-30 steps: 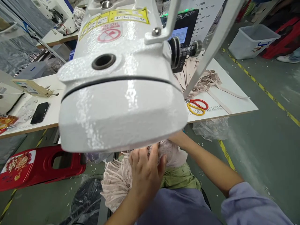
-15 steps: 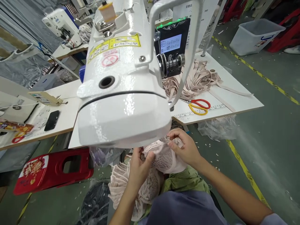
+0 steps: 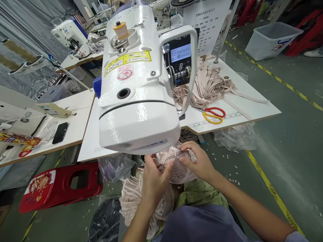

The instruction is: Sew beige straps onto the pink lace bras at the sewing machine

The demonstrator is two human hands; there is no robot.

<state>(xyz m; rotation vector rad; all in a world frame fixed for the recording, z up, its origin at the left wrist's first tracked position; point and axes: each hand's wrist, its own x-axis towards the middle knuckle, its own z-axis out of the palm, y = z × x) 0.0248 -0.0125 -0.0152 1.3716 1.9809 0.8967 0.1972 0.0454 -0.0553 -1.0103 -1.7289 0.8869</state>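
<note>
A pale pink lace bra (image 3: 178, 168) is held between my two hands, just below the head of a white sewing machine (image 3: 140, 124). My left hand (image 3: 156, 176) pinches its left edge, thumb on top. On the other side my right hand (image 3: 195, 159) grips the upper right edge between thumb and fingers. The machine's head hides the needle area from me. More pale lace bras (image 3: 133, 193) lie in a pile on my lap, beneath my left forearm.
Red-and-yellow scissors (image 3: 214, 115) and a heap of beige straps (image 3: 209, 87) lie on the machine table (image 3: 254, 107). A phone (image 3: 60, 132) rests on the left table. A red stool (image 3: 60, 186) stands on the floor at left, a grey bin (image 3: 272, 40) at far right.
My left hand has shifted slightly right, its thumb further over the lace. The right hand keeps its grip. The view has tilted, showing more of the machine's top and the paper sheet behind.
</note>
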